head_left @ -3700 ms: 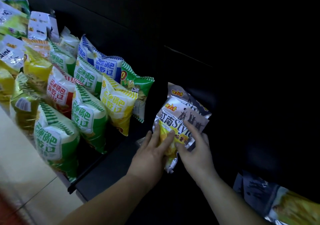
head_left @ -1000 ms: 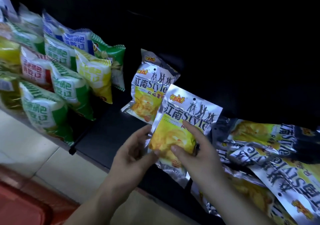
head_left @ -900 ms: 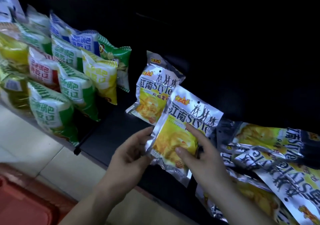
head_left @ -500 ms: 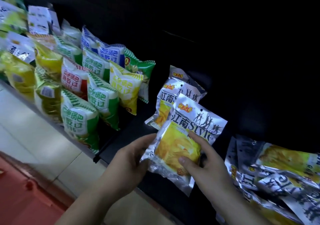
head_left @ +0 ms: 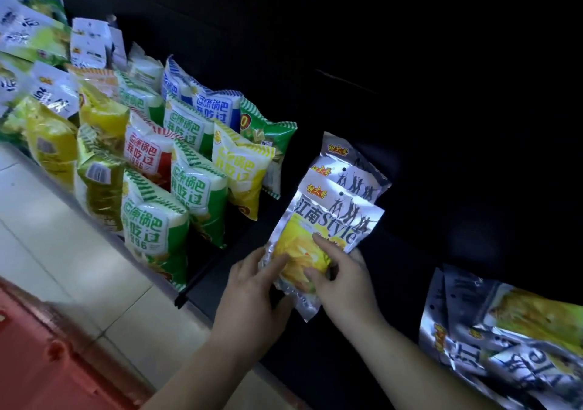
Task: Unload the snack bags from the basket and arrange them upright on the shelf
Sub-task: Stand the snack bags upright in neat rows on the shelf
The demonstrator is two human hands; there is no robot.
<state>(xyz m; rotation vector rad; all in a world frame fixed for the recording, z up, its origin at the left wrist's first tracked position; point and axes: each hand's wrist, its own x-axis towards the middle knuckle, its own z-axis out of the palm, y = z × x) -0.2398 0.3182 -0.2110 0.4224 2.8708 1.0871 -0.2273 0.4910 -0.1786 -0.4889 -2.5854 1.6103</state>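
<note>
Snack bag [head_left: 318, 236] upright, apparently pinched between both hands' grip

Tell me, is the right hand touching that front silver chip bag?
Touching. The head view shows the right hand with fingers pressed on the front silver chip bag.

Three snack bags [head_left: 328, 223] stand one behind another on the shelf [head_left: 246, 242]. More bags [head_left: 176, 169] stand in rows at nine o'clock from them. A pile of bags [head_left: 504, 346] lies at four o'clock.
</note>
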